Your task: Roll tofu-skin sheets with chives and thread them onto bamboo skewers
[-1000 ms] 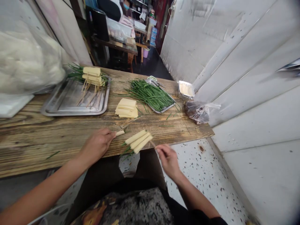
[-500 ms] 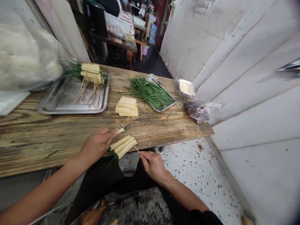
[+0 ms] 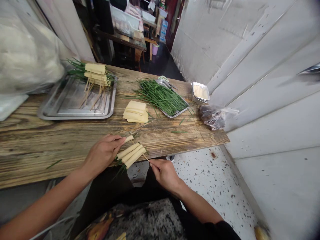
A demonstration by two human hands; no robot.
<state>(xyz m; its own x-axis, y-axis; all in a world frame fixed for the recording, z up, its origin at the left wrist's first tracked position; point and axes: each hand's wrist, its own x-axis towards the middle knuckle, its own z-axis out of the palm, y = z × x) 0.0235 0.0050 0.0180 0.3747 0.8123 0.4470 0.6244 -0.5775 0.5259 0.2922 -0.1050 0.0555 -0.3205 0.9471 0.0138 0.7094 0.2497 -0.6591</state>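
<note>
My right hand (image 3: 165, 174) pinches the end of a thin wooden skewer (image 3: 145, 157) at the table's front edge. Threaded on that skewer are three pale yellow tofu-skin rolls (image 3: 131, 155) with green chives poking out of their ends. My left hand (image 3: 105, 151) is closed around one more tofu-skin roll (image 3: 129, 139), just beyond the skewered ones, near the skewer's far end. Flat tofu-skin sheets (image 3: 135, 112) lie stacked behind the hands. To their right, a heap of chives (image 3: 163, 96) covers a small metal tray.
A large metal tray (image 3: 75, 116) at left bears finished skewers (image 3: 95, 74). Behind it bulges a big plastic bag (image 3: 27, 56). At right stand a foil box (image 3: 200, 92) and a bagged dark item (image 3: 212, 117), near the white wall (image 3: 262, 110).
The hands and the skewered rolls stay almost in place. The view has shifted slightly; a bit more of the skewer's far end shows by the left hand's roll.
</note>
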